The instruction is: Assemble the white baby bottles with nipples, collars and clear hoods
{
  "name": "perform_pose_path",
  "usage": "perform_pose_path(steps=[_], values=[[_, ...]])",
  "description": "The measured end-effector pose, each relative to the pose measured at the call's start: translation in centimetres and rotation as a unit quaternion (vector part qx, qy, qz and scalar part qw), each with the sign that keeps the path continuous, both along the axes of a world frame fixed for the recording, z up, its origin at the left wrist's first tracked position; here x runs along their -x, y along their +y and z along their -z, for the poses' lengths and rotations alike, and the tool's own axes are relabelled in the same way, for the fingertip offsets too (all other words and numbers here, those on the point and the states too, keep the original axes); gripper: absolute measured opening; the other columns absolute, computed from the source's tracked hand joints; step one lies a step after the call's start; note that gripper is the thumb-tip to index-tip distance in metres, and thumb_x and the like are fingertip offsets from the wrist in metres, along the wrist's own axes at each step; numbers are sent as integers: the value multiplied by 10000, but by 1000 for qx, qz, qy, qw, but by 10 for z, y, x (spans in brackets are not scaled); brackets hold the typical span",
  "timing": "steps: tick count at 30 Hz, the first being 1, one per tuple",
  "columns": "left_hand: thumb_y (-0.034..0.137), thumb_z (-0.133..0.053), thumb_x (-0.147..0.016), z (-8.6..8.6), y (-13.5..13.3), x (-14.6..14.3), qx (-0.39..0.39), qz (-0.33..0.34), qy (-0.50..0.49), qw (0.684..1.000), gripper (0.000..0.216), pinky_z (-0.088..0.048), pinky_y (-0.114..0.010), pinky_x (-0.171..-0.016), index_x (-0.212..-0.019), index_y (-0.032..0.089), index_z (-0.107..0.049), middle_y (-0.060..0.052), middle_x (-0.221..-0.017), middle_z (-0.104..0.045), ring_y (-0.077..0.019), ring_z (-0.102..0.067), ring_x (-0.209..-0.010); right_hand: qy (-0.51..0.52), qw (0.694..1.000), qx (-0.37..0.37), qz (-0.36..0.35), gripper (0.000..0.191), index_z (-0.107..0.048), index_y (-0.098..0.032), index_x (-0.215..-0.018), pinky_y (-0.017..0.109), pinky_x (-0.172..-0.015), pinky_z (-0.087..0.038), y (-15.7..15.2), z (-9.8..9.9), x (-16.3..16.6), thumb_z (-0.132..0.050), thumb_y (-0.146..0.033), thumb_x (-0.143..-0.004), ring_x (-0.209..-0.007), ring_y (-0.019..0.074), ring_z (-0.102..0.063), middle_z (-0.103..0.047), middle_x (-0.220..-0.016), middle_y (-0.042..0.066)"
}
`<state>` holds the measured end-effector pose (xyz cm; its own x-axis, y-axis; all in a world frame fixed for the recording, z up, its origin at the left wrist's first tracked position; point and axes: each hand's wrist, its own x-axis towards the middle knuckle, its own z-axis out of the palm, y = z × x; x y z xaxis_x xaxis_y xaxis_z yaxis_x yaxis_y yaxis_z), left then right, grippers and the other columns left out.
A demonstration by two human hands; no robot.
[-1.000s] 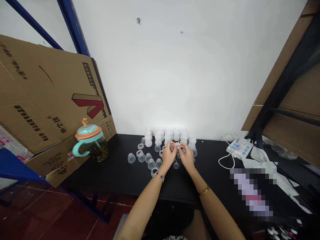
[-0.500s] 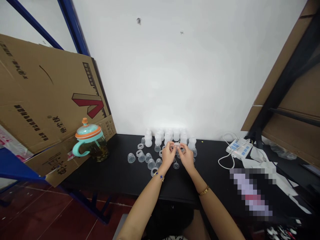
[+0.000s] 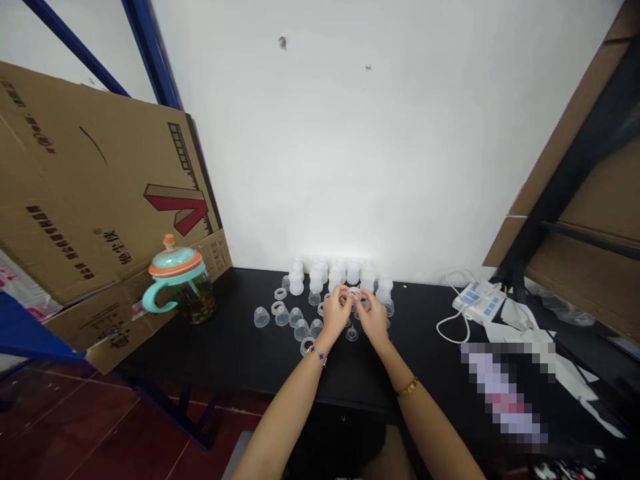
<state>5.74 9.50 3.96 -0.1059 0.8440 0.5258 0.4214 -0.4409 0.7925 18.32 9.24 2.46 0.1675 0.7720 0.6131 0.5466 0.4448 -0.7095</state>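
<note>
Both hands meet above the black table, pinching one white bottle collar ring (image 3: 354, 292) between their fingertips. My left hand (image 3: 336, 311) grips its left side and my right hand (image 3: 373, 315) its right side; whether a nipple sits inside the ring is too small to tell. Just below, a clear nipple-like piece (image 3: 352, 333) lies on the table. Behind stand several white baby bottles (image 3: 296, 281) in rows near the wall. To the left are several clear dome caps (image 3: 261, 317) and loose collar rings (image 3: 307, 346). My hands partly hide more pieces.
A teal-and-orange lidded jug (image 3: 193, 300) with dark contents stands at the left, before a large cardboard box (image 3: 125, 200). On the right lie a white power strip (image 3: 479, 300) with cords, crumpled white paper (image 3: 530, 337) and a blurred purple item (image 3: 505, 393). A white wall closes the back.
Both hands stay in almost the same place on the ring, which seems slightly more tilted toward me. The whole view has shifted a little; nothing else has visibly moved.
</note>
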Motion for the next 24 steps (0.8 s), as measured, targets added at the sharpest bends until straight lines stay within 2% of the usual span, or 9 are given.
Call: perform_pose_path(steps=[8,10,13,17,20,24], values=[[278,-599,-896,-5,-7,-3,-55,-26,53,997,240,-519,-289,-734,-1116,213,-670,-59,-966,-740,-180,-687,-792,-38,999,-37,-6,423,-692,-166,-1195,312,-630,-485,-5,-7,-3,-421,-415,-987,-552,142,-535,-716,-1042,112],[264,-592,-894,-5,-6,-3,-58,-4,29,998,205,-532,-275,-707,-1072,214,-680,-61,-982,-740,-182,-695,-828,-47,998,-37,-17,423,-687,-180,-1222,315,-662,-500,-7,-9,-2,-409,-408,-998,-589,149,-561,-704,-1083,116],[267,-602,-883,-3,-1,-3,-36,34,-58,997,160,-549,-260,-665,-1008,197,-672,-71,-963,-743,-193,-715,-865,-48,998,-27,-22,445,-655,-178,-1280,315,-668,-505,-7,-9,-1,-422,-423,-990,-588,146,-562,-696,-1128,124],[258,-644,-849,-1,5,-2,-8,77,-153,985,154,-578,-273,-715,-984,183,-643,-82,-993,-735,-198,-735,-891,-29,999,7,-17,492,-630,-157,-1290,311,-611,-486,-3,-5,-1,-461,-472,-952,-500,127,-514,-716,-1095,128],[208,-650,-820,-1,5,-3,-4,95,-161,982,183,-589,-283,-760,-1001,186,-635,-84,-1055,-725,-188,-737,-906,-17,999,30,-24,482,-625,-159,-1268,297,-571,-460,-2,-3,-1,-460,-470,-938,-480,129,-508,-730,-1052,115],[175,-624,-818,-3,1,-5,3,101,-114,988,230,-585,-255,-677,-1046,190,-647,-85,-1031,-743,-197,-733,-935,-11,1000,11,-16,424,-640,-160,-1199,304,-604,-463,-3,-4,-1,-449,-418,-923,-557,152,-536,-721,-1084,120]])
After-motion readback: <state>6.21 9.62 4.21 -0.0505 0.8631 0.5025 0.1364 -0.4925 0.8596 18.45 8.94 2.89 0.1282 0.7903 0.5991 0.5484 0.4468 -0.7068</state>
